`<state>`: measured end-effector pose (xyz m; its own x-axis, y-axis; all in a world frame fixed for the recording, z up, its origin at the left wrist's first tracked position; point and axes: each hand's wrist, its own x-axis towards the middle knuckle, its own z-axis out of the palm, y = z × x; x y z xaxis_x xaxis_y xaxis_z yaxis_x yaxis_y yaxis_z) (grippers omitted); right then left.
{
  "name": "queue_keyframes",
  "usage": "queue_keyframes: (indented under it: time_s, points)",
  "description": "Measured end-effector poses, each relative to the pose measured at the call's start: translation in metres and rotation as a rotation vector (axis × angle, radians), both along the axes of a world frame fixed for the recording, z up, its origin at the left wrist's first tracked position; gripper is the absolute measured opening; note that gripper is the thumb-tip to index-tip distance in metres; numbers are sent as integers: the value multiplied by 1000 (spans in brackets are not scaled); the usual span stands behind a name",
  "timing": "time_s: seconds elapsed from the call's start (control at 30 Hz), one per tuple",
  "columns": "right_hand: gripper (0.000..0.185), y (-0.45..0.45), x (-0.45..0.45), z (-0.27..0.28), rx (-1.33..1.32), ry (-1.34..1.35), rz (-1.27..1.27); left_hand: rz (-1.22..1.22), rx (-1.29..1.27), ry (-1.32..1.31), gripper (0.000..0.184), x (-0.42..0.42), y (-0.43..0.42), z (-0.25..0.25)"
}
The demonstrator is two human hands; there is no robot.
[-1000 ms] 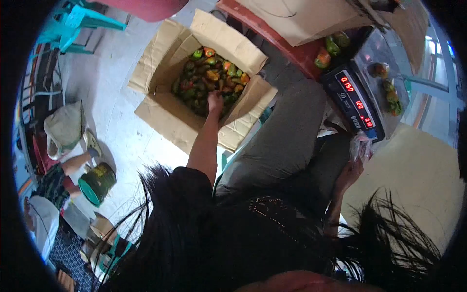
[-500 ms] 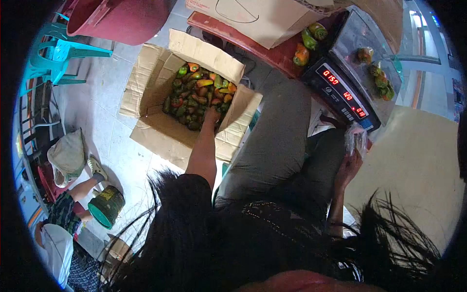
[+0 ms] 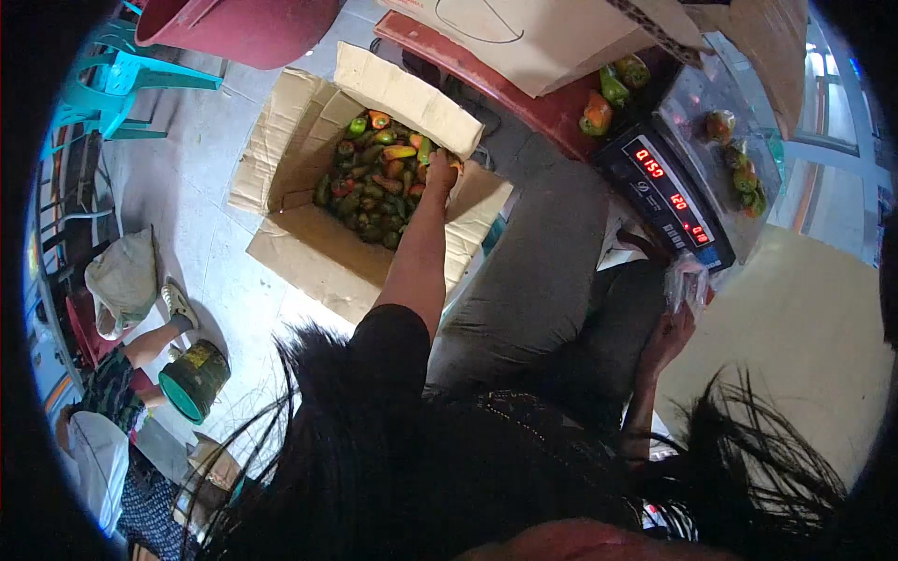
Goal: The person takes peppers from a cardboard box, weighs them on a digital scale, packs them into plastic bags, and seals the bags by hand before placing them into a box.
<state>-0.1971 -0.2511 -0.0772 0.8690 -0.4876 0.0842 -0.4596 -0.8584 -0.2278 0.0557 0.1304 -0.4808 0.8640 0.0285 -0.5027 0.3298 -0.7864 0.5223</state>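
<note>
An open cardboard box (image 3: 323,257) on the floor holds many green, red and orange peppers (image 3: 374,187). My left hand (image 3: 441,174) is inside it at the right side, fingers closed around a pepper that is mostly hidden by the hand. My right hand (image 3: 671,335) grips a clear plastic bag (image 3: 687,280) beside my knee. Just above that bag stands a digital scale (image 3: 662,196) with red lit figures. On its metal tray (image 3: 697,117) lie peppers in clear wrap (image 3: 745,178) and another small wrapped bunch (image 3: 719,125).
More peppers (image 3: 596,114) lie left of the scale on a red bench (image 3: 477,65), with a large cardboard box (image 3: 533,42) behind. A red tub (image 3: 243,33) and teal chairs (image 3: 117,79) are upper left. Another person (image 3: 103,467) sits lower left near a green bucket (image 3: 195,381).
My left hand has moved up and right within the box, from the middle of the peppers to their right edge. My right hand still holds the bag. The view has shifted slightly.
</note>
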Motion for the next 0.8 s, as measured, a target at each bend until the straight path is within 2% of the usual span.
queue_keyframes:
  time_s: [0.07,0.27,0.3,0.4,0.47,0.53,0.57,0.63,0.7,0.77,0.8]
  points:
    - [37,1,1,-1,5,13,-12,62,-31,52,56,-4,-2,46]
    - [36,7,5,6,29,3,0,51,-112,1,35,-2,20,45]
    - [36,8,6,7,21,8,-9,92,113,7,29,-3,17,81]
    - [35,9,5,6,9,8,-29,189,198,128,48,-7,42,83]
    - [34,8,6,2,-10,-16,-19,73,225,100,53,-25,69,20]
    - [32,5,5,0,-45,-43,11,-205,269,-102,58,-38,91,-83]
    - [31,6,5,2,-51,-50,10,-336,310,-241,61,-43,99,-119]
    - [30,13,10,7,-53,-57,21,-426,299,-114,58,-34,103,-95]
    - [29,16,13,10,-31,-68,21,-157,73,221,73,-22,96,-28]
    - [30,15,14,13,-26,-61,15,-269,119,302,68,-15,82,15]
    - [30,15,14,13,-30,-49,7,-352,148,330,65,-15,79,18]
